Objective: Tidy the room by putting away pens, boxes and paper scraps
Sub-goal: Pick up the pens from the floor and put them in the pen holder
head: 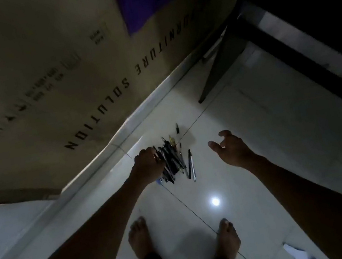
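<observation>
Gripping a pen bundle [169, 163] in our left hand [148, 167], we are holding our right hand [232, 150] slack and empty, apparently above the floor [257, 137].

Pens [169, 163] sit bunched in the left hand [148, 167], with loose pens [190, 164] on the floor [257, 137] just right of them. Box [42, 71] behind-left, table leg [221, 71] ahead-right, paper scraps [295, 252] right of the right foot [228, 239].

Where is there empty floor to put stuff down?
Bare floor lies between the right hand and the table leg, and between the left foot and right foot around the light spot. It is crowded by the left hand, gripping a bunch of pens, with loose pens beside it and the cardboard box behind. Paper scraps lie lower right.
</observation>
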A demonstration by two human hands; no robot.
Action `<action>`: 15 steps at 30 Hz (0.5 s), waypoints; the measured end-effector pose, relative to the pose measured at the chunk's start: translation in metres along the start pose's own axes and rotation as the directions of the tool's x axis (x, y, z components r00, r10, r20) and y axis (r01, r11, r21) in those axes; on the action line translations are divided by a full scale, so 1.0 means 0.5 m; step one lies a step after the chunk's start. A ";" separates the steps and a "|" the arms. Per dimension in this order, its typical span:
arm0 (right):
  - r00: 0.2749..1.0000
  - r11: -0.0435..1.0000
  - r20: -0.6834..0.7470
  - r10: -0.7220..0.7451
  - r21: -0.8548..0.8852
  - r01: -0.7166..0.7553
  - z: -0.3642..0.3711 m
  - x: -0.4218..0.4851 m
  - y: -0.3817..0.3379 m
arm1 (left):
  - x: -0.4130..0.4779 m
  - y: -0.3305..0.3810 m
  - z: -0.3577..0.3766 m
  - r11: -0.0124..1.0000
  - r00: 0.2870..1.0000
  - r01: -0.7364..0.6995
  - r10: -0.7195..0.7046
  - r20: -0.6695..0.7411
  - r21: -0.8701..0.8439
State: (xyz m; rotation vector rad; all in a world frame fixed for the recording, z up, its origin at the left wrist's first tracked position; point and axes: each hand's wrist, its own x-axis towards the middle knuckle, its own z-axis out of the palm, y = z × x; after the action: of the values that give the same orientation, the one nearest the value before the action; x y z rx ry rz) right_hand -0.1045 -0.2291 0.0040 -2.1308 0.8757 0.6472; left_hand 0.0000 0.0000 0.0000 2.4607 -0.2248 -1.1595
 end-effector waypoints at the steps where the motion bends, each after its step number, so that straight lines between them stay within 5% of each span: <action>1: 1.000 1.000 -0.003 0.007 0.002 -0.007 0.020 0.016 0.010 | 0.015 -0.008 0.015 1.000 1.000 0.011 -0.011 -0.008 -0.011; 15: 0.993 0.990 0.017 0.114 0.081 -0.115 0.302 0.254 0.165 | 0.286 -0.129 0.264 0.969 0.985 0.114 -0.140 -0.105 -0.218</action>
State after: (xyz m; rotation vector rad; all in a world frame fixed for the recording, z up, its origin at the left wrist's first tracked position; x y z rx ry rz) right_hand -0.1100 -0.2012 -0.2081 -2.0132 1.0063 0.6703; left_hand -0.0113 -0.0253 -0.2033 2.3726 0.0891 -1.0234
